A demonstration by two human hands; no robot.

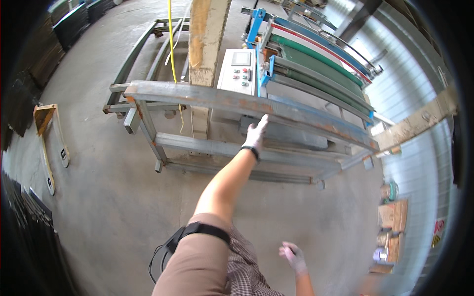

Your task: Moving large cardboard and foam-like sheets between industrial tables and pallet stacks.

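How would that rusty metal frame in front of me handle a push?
The metal frame looks stiff, its straight bars joined at the corners. It's probably heavy, since those bars look like thick steel. It would likely scrape, not roll: no wheels show on its legs.

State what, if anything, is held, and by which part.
Nothing visibly held: the left hand is open by the top rail; the right hand hangs free.

It's one fisheye cam on my head, the left of a pair, aimed forward and steeply down. My left arm [220, 195] is super close at the bottom edge; the metal frame [197, 96] sits mid-range, the roller machine [316, 61] farther back up top, and straight lines bow toward the rim.
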